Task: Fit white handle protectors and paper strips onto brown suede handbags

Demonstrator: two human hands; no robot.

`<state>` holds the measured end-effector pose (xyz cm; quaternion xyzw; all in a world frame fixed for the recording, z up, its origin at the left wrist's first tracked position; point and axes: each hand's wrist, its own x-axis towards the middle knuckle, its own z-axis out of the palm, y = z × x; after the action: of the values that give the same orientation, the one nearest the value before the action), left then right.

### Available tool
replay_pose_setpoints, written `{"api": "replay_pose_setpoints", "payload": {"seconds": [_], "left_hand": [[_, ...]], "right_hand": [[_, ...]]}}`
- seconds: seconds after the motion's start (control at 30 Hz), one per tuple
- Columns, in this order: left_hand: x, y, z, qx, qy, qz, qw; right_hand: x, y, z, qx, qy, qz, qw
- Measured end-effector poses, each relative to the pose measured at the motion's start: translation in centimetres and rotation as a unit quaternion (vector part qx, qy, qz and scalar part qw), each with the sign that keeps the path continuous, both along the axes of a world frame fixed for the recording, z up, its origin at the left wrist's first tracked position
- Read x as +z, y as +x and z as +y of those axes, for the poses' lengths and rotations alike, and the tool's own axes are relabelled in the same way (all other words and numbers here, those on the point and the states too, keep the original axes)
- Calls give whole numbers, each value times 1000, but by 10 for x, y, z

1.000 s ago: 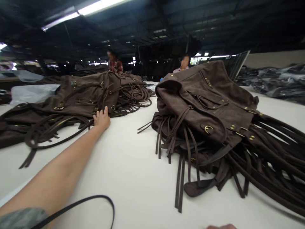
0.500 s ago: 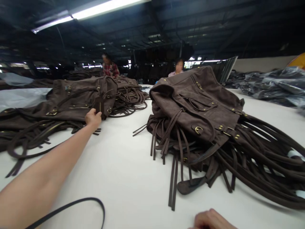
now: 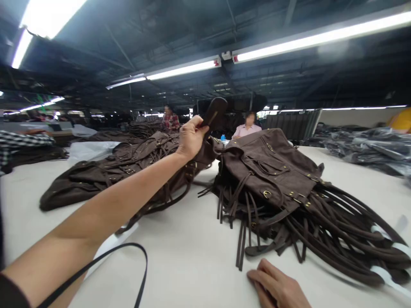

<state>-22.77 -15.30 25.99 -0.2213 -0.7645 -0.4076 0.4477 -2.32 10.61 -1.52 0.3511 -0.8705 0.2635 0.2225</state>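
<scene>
My left hand (image 3: pixel 193 136) is raised over the middle of the table, its fingers closed on the dark brown strap tab (image 3: pixel 215 112) of a brown bag. That bag (image 3: pixel 192 169) hangs partly lifted below the hand, its body partly behind my forearm. To the right lies a pile of brown bags (image 3: pixel 269 167) with brass rings, fringe and long handles. My right hand (image 3: pixel 276 282) is low at the front, near the pile's fringe, with its fingers together; whether anything is between them is hidden.
More brown bags (image 3: pixel 86 179) lie on the white table (image 3: pixel 180 252) at left. Plastic-wrapped goods (image 3: pixel 366 145) are at back right. A black cord (image 3: pixel 144 256) curves at front left. People (image 3: pixel 247 127) are beyond the table, and a checked sleeve (image 3: pixel 25 140) shows at far left.
My left hand has moved up and right, lifting the bag by its tab. My right hand has come further into view. The camera view has tilted upward.
</scene>
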Motion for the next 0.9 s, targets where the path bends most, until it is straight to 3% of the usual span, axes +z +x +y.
{"api": "replay_pose_setpoints", "payload": {"seconds": [0.1,0.23,0.33,0.37,0.43,0.47,0.53,0.6,0.67,0.77,0.9], "left_hand": [[-23,49,47,-125,-21,-30,991],[-72,111,95,-244,-107,-67,962],[-90,138,106,-353,-239,-116,897],[-91,140,101,-347,-282,-136,884],[-87,133,78,-253,-339,-177,889],[-86,125,61,-142,-352,-214,900],[-88,104,18,-37,-329,-256,908],[-99,85,-30,75,-299,-303,902],[-116,76,-75,172,-276,-360,874],[-142,76,-120,244,-256,-414,839],[-164,81,-136,318,-211,-403,832]], "right_hand": [[8,4,-2,-16,-49,-26,998],[19,6,-3,-54,-115,-125,984],[28,11,0,-81,-155,-232,957],[31,13,2,-74,-172,-268,945],[36,19,4,-37,-220,-332,917],[38,21,5,-18,-249,-356,901],[41,23,3,1,-303,-383,873],[42,21,-4,-23,-343,-387,856],[44,16,-17,-85,-365,-386,843],[47,5,-41,-179,-390,-370,824],[52,-14,-62,-222,-464,-353,781]]}}
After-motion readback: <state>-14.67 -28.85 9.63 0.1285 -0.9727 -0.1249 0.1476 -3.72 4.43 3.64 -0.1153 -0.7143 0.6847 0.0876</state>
